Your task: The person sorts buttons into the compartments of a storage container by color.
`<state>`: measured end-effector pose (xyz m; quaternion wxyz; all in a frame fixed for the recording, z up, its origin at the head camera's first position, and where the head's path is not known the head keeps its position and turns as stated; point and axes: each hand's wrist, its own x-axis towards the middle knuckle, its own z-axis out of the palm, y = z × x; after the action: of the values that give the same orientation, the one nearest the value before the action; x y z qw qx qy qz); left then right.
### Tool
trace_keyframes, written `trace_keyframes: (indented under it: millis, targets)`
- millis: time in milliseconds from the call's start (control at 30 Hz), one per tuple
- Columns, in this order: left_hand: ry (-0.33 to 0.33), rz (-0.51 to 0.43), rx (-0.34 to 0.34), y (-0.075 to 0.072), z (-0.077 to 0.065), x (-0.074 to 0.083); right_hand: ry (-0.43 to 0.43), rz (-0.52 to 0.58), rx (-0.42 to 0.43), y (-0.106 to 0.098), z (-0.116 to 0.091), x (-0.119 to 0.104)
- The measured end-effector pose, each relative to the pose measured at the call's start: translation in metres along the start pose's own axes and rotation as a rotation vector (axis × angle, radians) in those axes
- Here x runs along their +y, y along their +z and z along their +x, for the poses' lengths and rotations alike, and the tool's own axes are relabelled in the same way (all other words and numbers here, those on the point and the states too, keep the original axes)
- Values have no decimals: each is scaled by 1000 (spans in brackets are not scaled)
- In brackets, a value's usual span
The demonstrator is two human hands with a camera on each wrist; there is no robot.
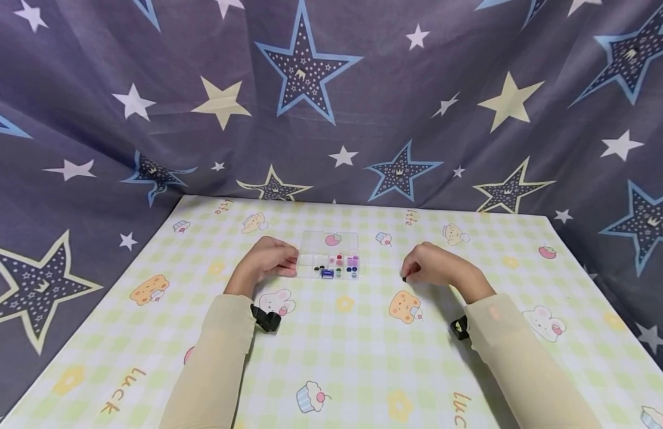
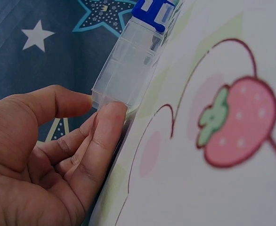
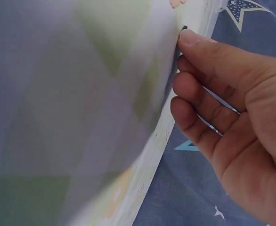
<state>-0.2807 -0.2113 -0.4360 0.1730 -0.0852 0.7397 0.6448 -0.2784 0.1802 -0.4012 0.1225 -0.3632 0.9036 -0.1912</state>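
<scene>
A clear plastic compartment box [image 1: 306, 271] lies on the table with its transparent lid [image 1: 314, 239] folded back. Small red, green, purple and black pieces sit in its compartments, and a blue latch [image 1: 327, 274] marks the front side. At the box's left end, my left hand [image 1: 269, 257] pinches the edge; the left wrist view shows thumb and finger on the corner of the clear wall [image 2: 124, 61]. Well to the right of the box, my right hand [image 1: 430, 264] pinches a tiny black piece [image 3: 184, 28] between thumb and fingertip, low over the table. Its exact kind is too small to tell.
A green-and-white checked cloth [image 1: 331, 351] with printed cartoon animals, cupcakes and words covers the table. Behind and beside the table hangs a dark curtain [image 1: 374, 119] with stars. Each wrist wears a black camera mount, such as the left one [image 1: 267, 320].
</scene>
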Motion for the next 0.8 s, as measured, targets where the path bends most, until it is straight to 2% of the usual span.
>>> trace_keyframes:
  millis: [467, 800]
  targets:
    - [8, -3, 1, 0, -2, 1, 52, 51, -91, -3, 10, 2]
    - [13, -4, 0, 0, 0, 0, 45, 70, -122, -2, 10, 5]
